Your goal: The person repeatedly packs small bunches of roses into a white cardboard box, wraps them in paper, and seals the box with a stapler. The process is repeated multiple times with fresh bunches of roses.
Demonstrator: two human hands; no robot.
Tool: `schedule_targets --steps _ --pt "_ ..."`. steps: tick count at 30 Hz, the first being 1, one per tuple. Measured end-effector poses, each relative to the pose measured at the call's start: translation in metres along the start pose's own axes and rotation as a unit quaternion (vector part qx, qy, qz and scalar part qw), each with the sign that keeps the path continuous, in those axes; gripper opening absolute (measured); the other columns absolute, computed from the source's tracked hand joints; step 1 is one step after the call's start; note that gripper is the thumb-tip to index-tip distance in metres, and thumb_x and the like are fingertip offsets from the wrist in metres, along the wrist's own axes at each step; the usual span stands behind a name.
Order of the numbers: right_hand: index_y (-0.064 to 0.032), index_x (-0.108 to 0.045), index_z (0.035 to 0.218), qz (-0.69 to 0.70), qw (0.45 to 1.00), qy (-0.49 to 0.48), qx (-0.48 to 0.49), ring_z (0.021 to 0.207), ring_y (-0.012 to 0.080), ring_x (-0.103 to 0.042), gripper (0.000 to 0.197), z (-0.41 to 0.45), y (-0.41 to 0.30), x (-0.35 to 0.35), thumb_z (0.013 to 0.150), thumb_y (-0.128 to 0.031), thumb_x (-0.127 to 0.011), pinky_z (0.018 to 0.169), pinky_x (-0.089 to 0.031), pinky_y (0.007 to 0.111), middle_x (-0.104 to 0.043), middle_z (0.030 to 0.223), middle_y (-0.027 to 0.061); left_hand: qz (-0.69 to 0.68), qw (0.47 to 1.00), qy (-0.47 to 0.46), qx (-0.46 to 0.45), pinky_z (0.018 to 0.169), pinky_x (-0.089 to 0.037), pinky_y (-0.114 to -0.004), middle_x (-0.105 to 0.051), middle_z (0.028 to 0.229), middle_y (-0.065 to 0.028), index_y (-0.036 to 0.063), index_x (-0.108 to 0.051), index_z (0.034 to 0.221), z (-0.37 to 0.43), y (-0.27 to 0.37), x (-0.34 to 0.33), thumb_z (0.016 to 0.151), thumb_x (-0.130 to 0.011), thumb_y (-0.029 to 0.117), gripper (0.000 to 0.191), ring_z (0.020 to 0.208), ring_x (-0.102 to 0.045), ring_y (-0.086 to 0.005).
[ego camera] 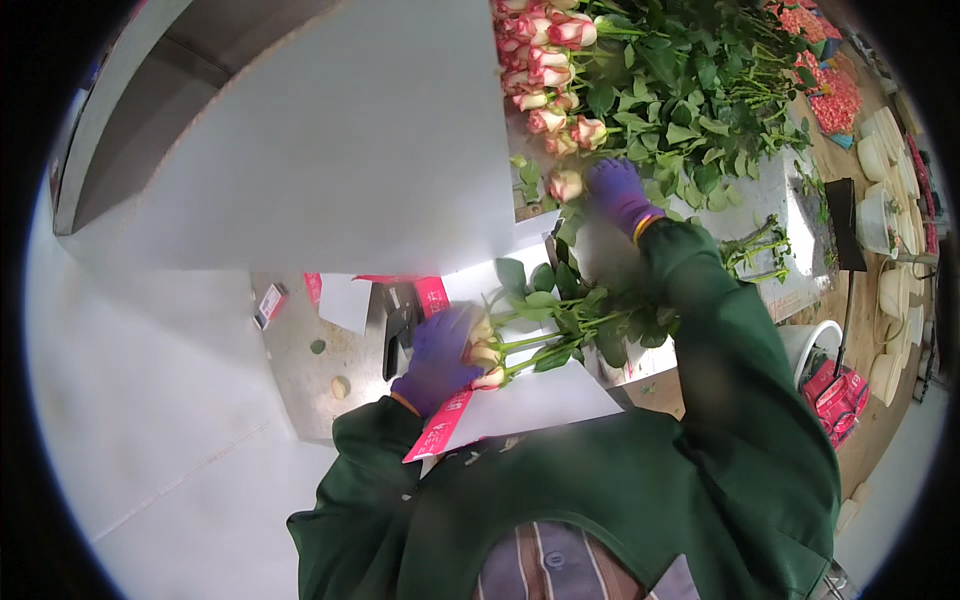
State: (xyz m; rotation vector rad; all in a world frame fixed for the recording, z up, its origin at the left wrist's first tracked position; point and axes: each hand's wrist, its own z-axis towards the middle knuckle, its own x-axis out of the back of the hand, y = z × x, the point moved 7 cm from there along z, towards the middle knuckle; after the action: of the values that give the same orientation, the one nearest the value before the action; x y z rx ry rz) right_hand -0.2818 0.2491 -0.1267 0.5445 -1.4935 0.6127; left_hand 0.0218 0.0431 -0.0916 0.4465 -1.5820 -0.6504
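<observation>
My left hand [441, 358], in a purple glove, cups the heads of several pale pink-edged roses [487, 352]. Their leafy stems point right across a white wrapping sheet [536, 405] with a pink printed border. Blur hides whether the fingers close on the blooms. Farther up, my right hand [619, 193], also gloved in purple, reaches to the lower edge of a large pile of pink-and-white roses [551, 67]. Just left of its fingers lies a single cream-pink rose head [565, 185]. The glove hides that rose's stem, so its grip is unclear.
A large grey-white panel [337, 150] stands at the upper left. A black tool [401, 322] and a small box [271, 306] lie by my left hand. Cut stems [757, 251] lie at the right, above a white bucket [814, 337]. Cream tubs [889, 292] line the far right.
</observation>
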Motion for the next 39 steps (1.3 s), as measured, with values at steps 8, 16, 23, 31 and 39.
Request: schedule_targets --steps 8,16,23,31,39 --pt "-0.0081 -0.066 0.112 0.192 0.913 0.271 0.236 0.082 0.0278 -0.066 0.034 -0.016 0.004 0.283 0.079 0.001 -0.067 0.070 -0.055 0.035 -0.065 0.097 0.0108 -0.090 0.993 -0.026 0.079 0.098 -0.040 -0.045 -0.059 0.119 -0.0142 0.0080 -0.053 0.132 -0.005 -0.013 -0.005 0.063 -0.080 0.027 0.076 0.112 -0.055 -0.0343" --pt "-0.0192 -0.067 0.116 -0.129 0.969 -0.144 0.153 0.128 0.0342 -0.046 0.039 -0.010 0.061 0.049 0.083 -0.039 -0.065 0.105 -0.035 0.054 -0.053 0.136 0.0102 -0.083 0.996 -0.017 0.028 0.098 -0.041 -0.046 -0.058 0.122 -0.0143 0.0092 -0.054 0.131 0.004 -0.007 -0.001 0.065 -0.078 0.026 0.072 0.115 -0.055 -0.0342" --pt "-0.0268 -0.060 0.133 -0.193 0.933 -0.304 -0.020 0.147 0.0473 -0.017 0.051 -0.055 0.090 0.009 0.085 -0.044 -0.064 0.113 -0.012 0.070 -0.032 0.156 0.0196 -0.091 0.996 0.009 0.014 0.094 -0.046 -0.044 -0.062 0.116 -0.0148 0.0065 -0.058 0.123 0.009 0.001 0.006 0.059 -0.081 0.020 0.070 0.108 -0.059 -0.0362" --pt "-0.0198 -0.062 0.128 -0.082 0.927 -0.349 -0.110 0.143 0.0375 -0.032 0.045 -0.046 0.083 0.029 0.086 -0.035 -0.065 0.110 -0.022 0.071 -0.042 0.149 0.0151 -0.055 0.998 0.009 -0.023 0.096 -0.046 -0.046 -0.060 0.120 -0.0176 0.0047 -0.055 0.127 0.007 0.005 0.009 0.072 -0.077 0.025 0.063 0.112 -0.058 -0.0362" --pt "-0.0101 -0.070 0.099 0.160 0.951 0.199 0.173 0.121 0.0325 -0.058 0.021 -0.082 0.034 0.263 0.079 -0.002 -0.069 0.101 -0.047 0.041 -0.062 0.127 0.0165 -0.102 0.994 0.029 -0.004 0.098 -0.043 -0.046 -0.059 0.121 -0.0177 0.0061 -0.053 0.132 -0.002 -0.005 0.006 0.068 -0.079 0.023 0.071 0.114 -0.055 -0.0373"
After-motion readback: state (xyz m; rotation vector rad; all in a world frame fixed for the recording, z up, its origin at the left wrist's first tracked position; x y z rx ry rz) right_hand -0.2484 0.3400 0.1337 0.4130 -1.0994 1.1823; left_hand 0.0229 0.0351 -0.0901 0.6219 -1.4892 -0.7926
